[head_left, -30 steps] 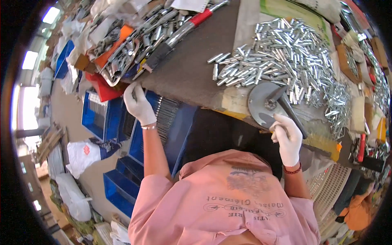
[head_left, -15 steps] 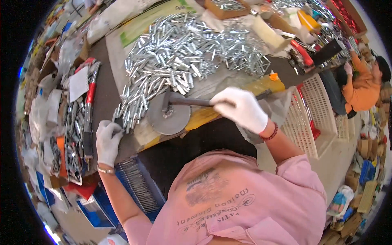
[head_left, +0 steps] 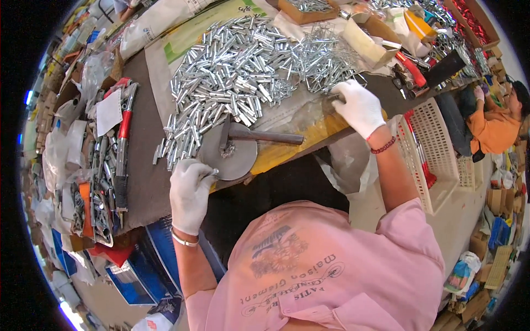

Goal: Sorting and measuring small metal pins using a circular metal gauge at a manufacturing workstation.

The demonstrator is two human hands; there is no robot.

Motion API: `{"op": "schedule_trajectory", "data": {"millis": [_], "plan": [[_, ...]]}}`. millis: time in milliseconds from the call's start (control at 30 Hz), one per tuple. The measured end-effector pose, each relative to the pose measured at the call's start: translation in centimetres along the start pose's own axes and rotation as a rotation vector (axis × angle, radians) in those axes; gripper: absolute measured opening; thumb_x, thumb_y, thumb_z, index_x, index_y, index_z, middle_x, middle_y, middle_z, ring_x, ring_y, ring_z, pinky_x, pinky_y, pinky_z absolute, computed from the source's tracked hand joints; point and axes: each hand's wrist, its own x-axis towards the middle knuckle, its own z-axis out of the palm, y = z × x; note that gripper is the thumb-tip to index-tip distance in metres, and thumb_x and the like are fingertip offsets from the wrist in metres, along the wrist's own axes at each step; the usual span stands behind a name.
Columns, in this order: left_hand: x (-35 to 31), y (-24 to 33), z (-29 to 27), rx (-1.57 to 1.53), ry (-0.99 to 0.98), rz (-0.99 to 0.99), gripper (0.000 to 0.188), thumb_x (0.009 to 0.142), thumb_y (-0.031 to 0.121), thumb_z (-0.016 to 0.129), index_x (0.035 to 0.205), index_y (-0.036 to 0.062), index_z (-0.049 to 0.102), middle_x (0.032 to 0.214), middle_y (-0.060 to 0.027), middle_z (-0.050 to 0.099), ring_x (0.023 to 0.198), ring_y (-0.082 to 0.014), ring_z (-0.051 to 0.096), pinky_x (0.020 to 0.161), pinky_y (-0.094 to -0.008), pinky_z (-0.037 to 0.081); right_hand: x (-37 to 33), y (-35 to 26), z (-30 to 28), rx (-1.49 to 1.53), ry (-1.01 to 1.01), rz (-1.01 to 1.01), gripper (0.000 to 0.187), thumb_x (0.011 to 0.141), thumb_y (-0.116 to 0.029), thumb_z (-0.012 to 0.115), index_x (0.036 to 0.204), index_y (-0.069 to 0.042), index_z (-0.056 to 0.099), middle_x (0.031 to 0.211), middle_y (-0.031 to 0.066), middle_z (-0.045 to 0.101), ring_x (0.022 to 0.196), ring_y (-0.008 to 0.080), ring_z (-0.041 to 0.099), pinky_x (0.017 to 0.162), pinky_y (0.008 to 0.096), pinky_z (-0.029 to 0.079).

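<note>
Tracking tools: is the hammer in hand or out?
Out: the hammer rests on the round plate, its handle clear of left hand and right hand.

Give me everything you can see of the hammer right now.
The hammer is dark grey all over, with a narrow head set crosswise on a straight handle; the head looks like metal, the handle's material is unclear. It lies with its head over the round grey plate, the handle pointing right, past the plate's rim toward the yellow bench edge. Whether the handle's end touches the bench is unclear. Neither the left hand nor the right hand touches it.
</note>
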Motion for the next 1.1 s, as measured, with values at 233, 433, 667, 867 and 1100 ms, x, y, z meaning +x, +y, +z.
{"op": "schedule_trajectory", "data": {"millis": [233, 433, 667, 867, 1100], "plan": [[0.3, 0.6, 0.8, 0.005, -0.07, -0.013, 0.013, 0.083, 0.004, 0.081, 0.093, 0.0043, 0.073, 0.096, -0.0127, 0.068, 0.094, -0.0344, 0.066, 0.085, -0.0438, 0.053, 2.8, 2.4, 2.8, -0.064, 0.281, -0.258, 0.013, 0.089, -0.014, 0.075, 0.101, -0.017, 0.076, 0.099, 0.0059, 0.068, 0.092, 0.0294, 0.072, 0.078, 0.0416, 0.059], [-0.1, -0.1, 1.4, -0.04, -0.002, -0.078, 0.019, 0.082, 0.011, 0.084, 0.099, 0.0057, 0.076, 0.095, -0.0132, 0.069, 0.093, -0.0346, 0.068, 0.084, -0.0437, 0.054, 3.6, -0.4, 3.1, -0.076, 0.289, -0.446, 0.005, 0.087, -0.02, 0.08, 0.091, -0.018, 0.077, 0.096, 0.0025, 0.068, 0.088, 0.0256, 0.072, 0.074, 0.0399, 0.058], [0.0, -0.7, 2.4, -0.11, 0.026, -0.091, 0.009, 0.085, 0.014, 0.082, 0.092, 0.0087, 0.079, 0.09, -0.0103, 0.069, 0.089, -0.0331, 0.068, 0.08, -0.0429, 0.054, 1.9, -7.5, 2.5, 0.252, 0.292, -0.472, 0.013, 0.09, -0.003, 0.075, 0.101, -0.01, 0.074, 0.102, 0.0066, 0.075, 0.086, 0.028, 0.074, 0.075, 0.0354, 0.06], [-0.5, -1.0, 2.4, -0.069, 0.029, -0.083, 0.011, 0.085, 0.016, 0.085, 0.093, 0.0097, 0.079, 0.089, -0.0095, 0.069, 0.089, -0.0322, 0.068, 0.08, -0.0427, 0.054, -2.3, -15.4, 2.4, 0.396, -0.081, -0.669, 0.021, 0.09, -0.002, 0.072, 0.107, -0.014, 0.078, 0.091, 0.0077, 0.066, 0.086, 0.0299, 0.07, 0.075, 0.0404, 0.057], [-0.5, -1.6, 2.7, -0.073, 0.055, -0.072, 0.014, 0.083, 0.015, 0.085, 0.095, 0.0104, 0.078, 0.095, -0.0095, 0.07, 0.092, -0.0329, 0.068, 0.081, -0.0428, 0.055, -2.6, -17.7, 5.1, 0.366, -0.118, -0.645, 0.003, 0.09, -0.012, 0.073, 0.092, -0.013, 0.074, 0.091, 0.0064, 0.065, 0.084, 0.0298, 0.07, 0.074, 0.0415, 0.058]]}}
